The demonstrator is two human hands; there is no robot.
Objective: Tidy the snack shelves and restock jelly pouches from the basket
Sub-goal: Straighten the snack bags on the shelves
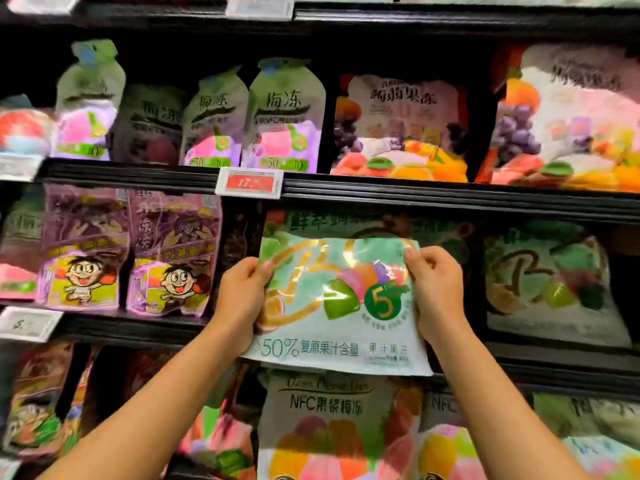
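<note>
A pale green jelly bag (337,306) with fruit pictures, a gold swirl and "50%" print hangs in front of the middle shelf. My left hand (242,296) grips its left edge, thumb on the front. My right hand (436,289) pinches its upper right edge. Its bottom edge overlaps the shelf rail (554,368) below. A bag of the same kind (550,289) stands on the shelf to the right, and another sits behind the held one. The basket is out of view.
Purple cartoon pouches (128,251) stand to the left on the same shelf. Spouted plum jelly pouches (284,116) and large fruit jelly bags (401,129) fill the shelf above. A red price tag (250,181) hangs on its rail. NFC jelly bags (325,427) line the lower shelf.
</note>
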